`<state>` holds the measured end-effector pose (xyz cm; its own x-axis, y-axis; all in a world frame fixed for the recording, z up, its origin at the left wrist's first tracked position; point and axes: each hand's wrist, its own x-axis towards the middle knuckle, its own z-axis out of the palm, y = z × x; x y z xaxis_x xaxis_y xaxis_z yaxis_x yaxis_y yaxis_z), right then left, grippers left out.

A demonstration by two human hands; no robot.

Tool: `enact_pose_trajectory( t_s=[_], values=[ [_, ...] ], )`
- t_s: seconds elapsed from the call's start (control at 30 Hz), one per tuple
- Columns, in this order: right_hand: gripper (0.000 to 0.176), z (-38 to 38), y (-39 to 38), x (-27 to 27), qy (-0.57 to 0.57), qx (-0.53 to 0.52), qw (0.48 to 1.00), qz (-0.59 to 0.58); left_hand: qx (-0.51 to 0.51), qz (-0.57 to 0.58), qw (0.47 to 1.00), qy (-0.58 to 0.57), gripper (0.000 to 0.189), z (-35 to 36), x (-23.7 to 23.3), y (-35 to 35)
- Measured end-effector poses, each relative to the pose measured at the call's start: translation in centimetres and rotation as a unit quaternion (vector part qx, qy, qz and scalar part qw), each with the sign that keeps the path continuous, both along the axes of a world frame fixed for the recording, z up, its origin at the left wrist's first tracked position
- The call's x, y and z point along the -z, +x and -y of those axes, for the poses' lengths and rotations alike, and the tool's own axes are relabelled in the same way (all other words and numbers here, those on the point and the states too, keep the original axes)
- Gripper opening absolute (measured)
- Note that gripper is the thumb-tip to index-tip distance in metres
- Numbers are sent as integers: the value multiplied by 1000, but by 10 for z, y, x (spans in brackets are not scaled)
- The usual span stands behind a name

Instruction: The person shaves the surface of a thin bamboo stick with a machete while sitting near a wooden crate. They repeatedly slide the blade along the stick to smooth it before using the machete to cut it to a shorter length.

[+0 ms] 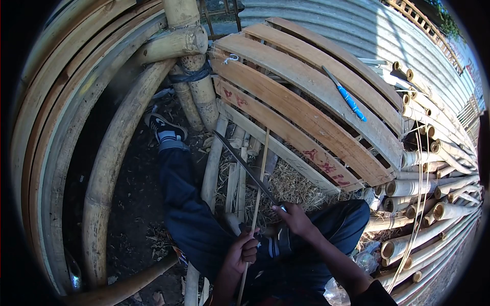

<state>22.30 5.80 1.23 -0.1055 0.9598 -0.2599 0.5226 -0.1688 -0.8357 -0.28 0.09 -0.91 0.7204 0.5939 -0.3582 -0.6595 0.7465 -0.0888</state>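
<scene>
My left hand (242, 251) is closed around a thin bamboo strip (259, 188), which runs upward from my lap to the edge of a wooden crate (291, 107). In my right hand (295, 220) is the handle of a long knife (244, 164). Its dark narrow blade points up and to the left, crossing the strip in this view just above my hands. My fingers hide most of the handle. Both hands are low over my legs in dark trousers (189, 204).
A blue-handled tool (349, 102) with a slim blade lies on the crate slats. Cut bamboo poles (429, 204) are stacked at right. Thick bamboo poles (109, 173) and long boards (46, 127) stand at left. Shavings (291, 181) cover the ground beside the crate.
</scene>
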Motion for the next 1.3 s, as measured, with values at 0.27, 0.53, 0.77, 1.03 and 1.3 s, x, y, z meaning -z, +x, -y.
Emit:
enact_pose_trajectory(
  t_s=[0.27, 0.53, 0.77, 1.03, 1.3],
  values=[
    [51, -2, 6, -3, 42, -60, 996, 48, 7, -23, 1000, 13, 27, -7, -5, 1],
    [48, 9, 13, -2, 55, -78, 992, 87, 0, -3, 1000, 0, 28, -2, -2, 4],
    [49, -9, 5, -7, -52, 39, 998, 5, -8, 24, 1000, -4, 29, -8, -11, 3],
    [48, 18, 4, -5, -38, -29, 999, -7, -11, 46, 998, -30, 30, -2, 0, 1],
    [50, 18, 1, -8, -42, -26, 999, -7, -2, 5, 1000, -11, 27, -10, -8, 2]
  ],
)
